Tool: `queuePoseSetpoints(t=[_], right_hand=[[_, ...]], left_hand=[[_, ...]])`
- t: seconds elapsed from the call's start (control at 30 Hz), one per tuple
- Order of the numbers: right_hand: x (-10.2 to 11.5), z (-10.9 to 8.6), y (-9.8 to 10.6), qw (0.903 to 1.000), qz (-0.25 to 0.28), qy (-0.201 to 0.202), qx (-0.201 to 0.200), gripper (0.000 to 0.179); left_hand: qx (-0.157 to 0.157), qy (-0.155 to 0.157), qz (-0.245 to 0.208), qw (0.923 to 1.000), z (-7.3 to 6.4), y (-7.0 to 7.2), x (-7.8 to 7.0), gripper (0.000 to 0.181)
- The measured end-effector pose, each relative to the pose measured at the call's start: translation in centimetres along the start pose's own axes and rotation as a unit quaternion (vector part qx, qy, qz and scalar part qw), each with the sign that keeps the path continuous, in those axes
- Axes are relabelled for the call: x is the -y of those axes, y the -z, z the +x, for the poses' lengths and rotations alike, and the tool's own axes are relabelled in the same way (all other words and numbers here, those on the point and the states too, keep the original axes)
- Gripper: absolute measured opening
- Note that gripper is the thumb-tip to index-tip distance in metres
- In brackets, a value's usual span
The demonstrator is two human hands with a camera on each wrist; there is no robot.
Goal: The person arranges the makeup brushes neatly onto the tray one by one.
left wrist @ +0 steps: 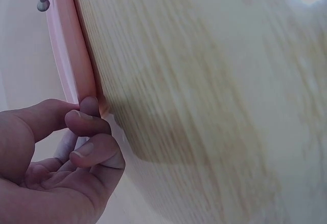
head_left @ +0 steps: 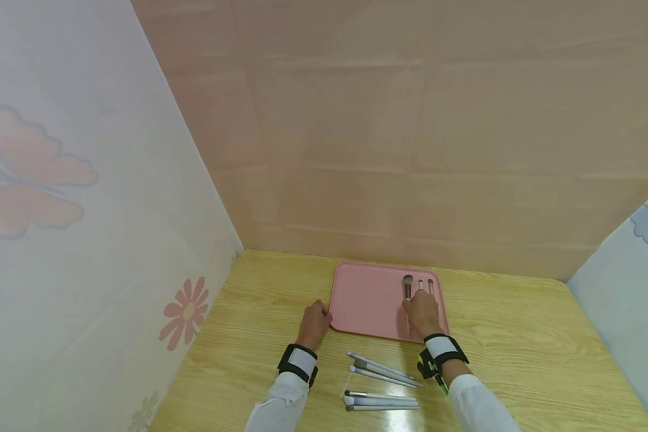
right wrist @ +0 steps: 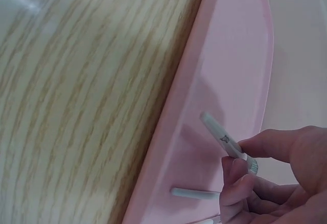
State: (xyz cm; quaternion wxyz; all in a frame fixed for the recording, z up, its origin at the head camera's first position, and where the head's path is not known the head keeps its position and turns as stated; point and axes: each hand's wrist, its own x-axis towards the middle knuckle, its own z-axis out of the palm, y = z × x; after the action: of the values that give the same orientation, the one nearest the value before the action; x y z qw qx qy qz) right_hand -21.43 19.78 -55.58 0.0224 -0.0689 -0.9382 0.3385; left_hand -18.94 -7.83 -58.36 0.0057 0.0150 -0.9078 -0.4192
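Observation:
My left hand (head_left: 315, 324) pinches the near left corner of a pink tray (head_left: 367, 300) between thumb and curled fingers. Over the tray's right part, my right hand (head_left: 424, 312) holds a makeup brush (head_left: 407, 281) by its pale handle, between thumb and fingers. Its dark bristles point toward the back wall. In the right wrist view the handle of this brush (right wrist: 220, 134) slants over the tray, with a small dark mark on it. Two smaller brushes (head_left: 431, 284) lie on the tray to the right, partly hidden by the right hand.
On the wooden table in front of the tray lie two groups of makeup brushes, one slanted group (head_left: 383, 371) and one straighter group (head_left: 380, 402) nearer me. A brown wall covering (head_left: 356, 150) rises behind the tray. Patterned side walls (head_left: 113, 270) bound the table.

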Motion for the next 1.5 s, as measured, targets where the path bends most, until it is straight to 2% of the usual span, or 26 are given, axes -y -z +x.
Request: queuePoseSetpoints(t=[0.33,0.53,0.7,1.07,1.33,1.5], right_hand=[[-0.4,0.4,-0.5,0.9995,-0.027,0.007,-0.015,0.039],[-0.5,0.6,-0.7,0.9995,-0.026,-0.002,-0.019,0.037],[-0.7,0.6,-0.9,0.9992,-0.030,-0.002,-0.026,0.035],[-0.6,0.5,-0.8,0.9967,-0.059,0.022,-0.051,0.030],[-0.6,0.5,-1.0,0.9951,-0.085,0.028,-0.042,0.022],[-0.5,0.5,-0.9,0.9957,-0.081,0.025,-0.038,0.023]], left_hand=[[0.002,0.004,-0.001,1.0000,0.0,0.0,0.0,0.012],[0.007,0.011,-0.005,0.9999,0.1,-0.1,0.0,0.013],[0.005,0.005,-0.003,1.0000,0.2,-0.2,0.2,0.013],[0.006,0.001,-0.007,1.0000,0.2,-0.2,0.4,0.012],[0.007,0.008,-0.003,0.9999,0.1,-0.2,0.2,0.012],[0.005,0.007,-0.002,1.0000,0.1,-0.3,0.2,0.012]])
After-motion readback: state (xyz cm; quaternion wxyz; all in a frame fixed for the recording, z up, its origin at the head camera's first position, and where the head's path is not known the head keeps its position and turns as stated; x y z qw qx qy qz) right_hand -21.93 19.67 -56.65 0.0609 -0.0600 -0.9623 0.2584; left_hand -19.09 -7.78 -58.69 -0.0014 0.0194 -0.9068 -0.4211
